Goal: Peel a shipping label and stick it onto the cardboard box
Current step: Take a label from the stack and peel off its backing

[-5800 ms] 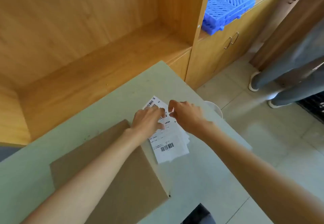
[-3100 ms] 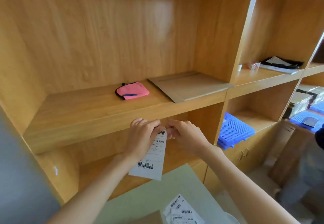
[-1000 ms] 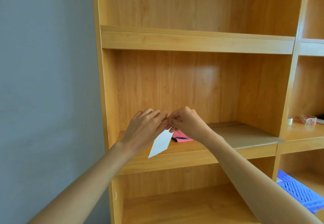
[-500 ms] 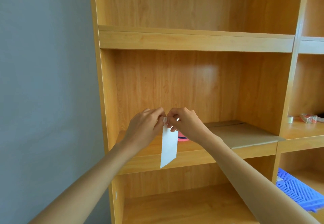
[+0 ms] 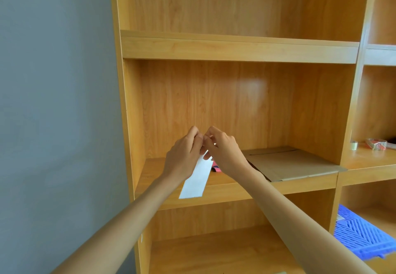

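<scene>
Label (image 5: pixel 196 178) pinched at top edge betw. L hand (image 5: pixel 183 158) & R hand (image 5: pixel 224 152).

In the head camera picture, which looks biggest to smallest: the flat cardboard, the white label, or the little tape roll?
1. Flat cardboard
2. White label, though it is nearer the camera, so its look is inflated
3. Tape roll

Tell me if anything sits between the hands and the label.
Nothing does: the left hand and right hand already pinch the top edge of the shipping label, which hangs in front of the shelf.
</scene>
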{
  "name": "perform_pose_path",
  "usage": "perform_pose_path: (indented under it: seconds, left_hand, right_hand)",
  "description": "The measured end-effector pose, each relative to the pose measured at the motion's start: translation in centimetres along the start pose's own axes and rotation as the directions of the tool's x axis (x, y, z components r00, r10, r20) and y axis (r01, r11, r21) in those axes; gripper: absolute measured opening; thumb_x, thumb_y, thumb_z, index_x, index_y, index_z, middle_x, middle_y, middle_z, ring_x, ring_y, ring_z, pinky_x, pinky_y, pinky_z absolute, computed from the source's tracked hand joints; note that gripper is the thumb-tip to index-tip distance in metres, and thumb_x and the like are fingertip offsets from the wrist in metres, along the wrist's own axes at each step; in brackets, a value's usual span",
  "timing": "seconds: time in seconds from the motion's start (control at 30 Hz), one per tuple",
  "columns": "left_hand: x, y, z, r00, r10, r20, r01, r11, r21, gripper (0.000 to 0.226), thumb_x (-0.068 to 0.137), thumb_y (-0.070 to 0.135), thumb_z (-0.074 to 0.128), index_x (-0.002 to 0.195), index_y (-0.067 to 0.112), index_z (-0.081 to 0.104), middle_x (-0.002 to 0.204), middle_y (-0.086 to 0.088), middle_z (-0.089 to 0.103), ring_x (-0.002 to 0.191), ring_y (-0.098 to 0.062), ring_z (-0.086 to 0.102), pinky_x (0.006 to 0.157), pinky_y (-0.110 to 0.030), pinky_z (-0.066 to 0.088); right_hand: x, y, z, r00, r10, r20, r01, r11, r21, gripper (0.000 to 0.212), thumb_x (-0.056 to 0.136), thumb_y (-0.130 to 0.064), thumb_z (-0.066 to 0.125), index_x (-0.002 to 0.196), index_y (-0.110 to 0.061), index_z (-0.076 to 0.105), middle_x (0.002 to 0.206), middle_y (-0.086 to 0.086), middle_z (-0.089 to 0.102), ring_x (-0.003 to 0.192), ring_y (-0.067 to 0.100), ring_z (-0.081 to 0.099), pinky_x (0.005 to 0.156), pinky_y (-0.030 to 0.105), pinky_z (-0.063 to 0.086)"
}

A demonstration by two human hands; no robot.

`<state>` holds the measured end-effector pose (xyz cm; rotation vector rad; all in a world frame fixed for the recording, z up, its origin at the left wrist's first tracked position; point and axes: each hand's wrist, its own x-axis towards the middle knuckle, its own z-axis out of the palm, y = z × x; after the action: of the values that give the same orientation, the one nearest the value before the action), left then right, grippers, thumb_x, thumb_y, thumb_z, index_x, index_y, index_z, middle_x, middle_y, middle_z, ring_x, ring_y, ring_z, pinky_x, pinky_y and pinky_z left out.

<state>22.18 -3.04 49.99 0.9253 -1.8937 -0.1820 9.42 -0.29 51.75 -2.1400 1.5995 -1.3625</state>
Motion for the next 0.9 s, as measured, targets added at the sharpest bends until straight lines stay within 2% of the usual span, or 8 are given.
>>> perform_pose_path:
  seconds: [0.1, 0.23, 0.37, 0.47, 0.6, 0.67, 0.77, 0.9]
  left_hand:
    - [-0.1, -0.3, 0.5, 1.0, -0.016, -0.016, 0.016, 0.999, -0.034, 0.038, 0.103, 0.047, 0.028, 0.083, 0.019, 0.041, 0.069, -0.001, 0.06, 0.056, -0.015, 0.047, 0.054, -0.033, 0.035]
    - [0.2, -1.1, 0.6, 0.999, -0.026, -0.033, 0.024, 0.998, -0.063, 0.033, 0.104, 0.042, 0.035, 0.081, 0.02, 0.046, 0.064, 0.005, 0.057, 0.052, -0.011, 0.042, 0.053, -0.034, 0.033]
    - [0.8, -1.3, 0.2, 0.997, -0.042, -0.072, 0.042, 0.999, -0.001, 0.03, 0.104, 0.037, 0.038, 0.081, 0.019, 0.047, 0.059, 0.007, 0.047, 0.051, -0.01, 0.038, 0.051, -0.03, 0.029]
    - [1.2, -1.1, -0.3, 0.99, -0.055, -0.132, 0.062, 0.997, 0.05, 0.027, 0.103, 0.035, 0.04, 0.084, 0.018, 0.048, 0.057, 0.007, 0.043, 0.051, -0.009, 0.038, 0.051, -0.028, 0.027]
    - [1.6, -0.1, -0.9, 0.985, 0.013, -0.174, 0.025, 0.976, 0.217, 0.026, 0.102, 0.037, 0.043, 0.084, 0.018, 0.049, 0.056, 0.005, 0.045, 0.054, -0.015, 0.045, 0.049, -0.03, 0.029]
    - [2.0, 0.3, -1.2, 0.981, 0.086, -0.176, -0.025, 0.947, 0.322, 0.027, 0.102, 0.038, 0.043, 0.086, 0.018, 0.051, 0.055, 0.003, 0.047, 0.056, -0.023, 0.051, 0.048, -0.031, 0.029]
    - [2.8, 0.8, -1.8, 0.973, 0.142, -0.182, -0.053, 0.906, 0.419, 0.027, 0.102, 0.039, 0.043, 0.087, 0.017, 0.052, 0.051, 0.006, 0.041, 0.053, -0.023, 0.049, 0.045, -0.027, 0.022]
    - [3.8, 1.4, -2.6, 0.956, 0.203, -0.209, -0.076, 0.866, 0.494, 0.027, 0.101, 0.039, 0.044, 0.085, 0.017, 0.05, 0.053, 0.006, 0.047, 0.051, -0.022, 0.046, 0.045, -0.025, 0.02]
  right_hand:
    - [-0.3, 0.2, 0.3, 1.0, -0.002, -0.03, 0.002, 1.0, 0.02, 0.018, 0.101, -0.03, 0.044, 0.088, -0.022, 0.053, 0.074, -0.013, 0.07, 0.066, 0.006, 0.07, 0.07, 0.048, 0.059]
    - [-0.6, 0.6, 0.5, 0.999, 0.015, -0.034, -0.014, 0.999, 0.052, 0.017, 0.099, -0.032, 0.048, 0.086, -0.024, 0.055, 0.078, -0.014, 0.072, 0.066, 0.004, 0.07, 0.069, 0.048, 0.059]
    - [-1.1, 0.8, 0.9, 0.996, 0.029, -0.082, -0.03, 0.999, -0.018, 0.017, 0.096, -0.029, 0.048, 0.08, -0.024, 0.051, 0.077, -0.015, 0.071, 0.071, 0.007, 0.069, 0.06, 0.043, 0.056]
    - [-1.5, 1.2, 1.4, 0.992, 0.062, -0.107, -0.072, 0.993, -0.089, 0.015, 0.091, -0.031, 0.048, 0.079, -0.023, 0.051, 0.076, -0.012, 0.072, 0.072, 0.014, 0.069, 0.06, 0.039, 0.054]
    - [-1.4, 1.3, 2.0, 0.992, 0.08, -0.1, -0.097, 0.979, -0.178, 0.014, 0.086, -0.029, 0.048, 0.079, -0.018, 0.054, 0.075, -0.003, 0.071, 0.069, 0.022, 0.067, 0.058, 0.034, 0.049]
    - [-1.2, 1.2, 2.2, 0.993, 0.061, -0.098, -0.086, 0.956, -0.282, 0.013, 0.083, -0.024, 0.046, 0.078, -0.013, 0.051, 0.071, 0.002, 0.068, 0.06, 0.027, 0.057, 0.053, 0.032, 0.038]
    - [-1.3, 0.5, 2.2, 0.997, 0.021, -0.072, -0.049, 0.912, -0.408, 0.014, 0.082, -0.017, 0.044, 0.07, -0.014, 0.038, 0.06, 0.003, 0.042, 0.052, 0.022, 0.031, 0.05, 0.03, 0.022]
    - [-1.6, 0.3, 2.3, 0.999, -0.042, 0.016, 0.044, 0.853, -0.521, 0.015, 0.086, -0.018, 0.045, 0.073, -0.014, 0.04, 0.059, 0.001, 0.038, 0.049, 0.022, 0.032, 0.048, 0.029, 0.022]
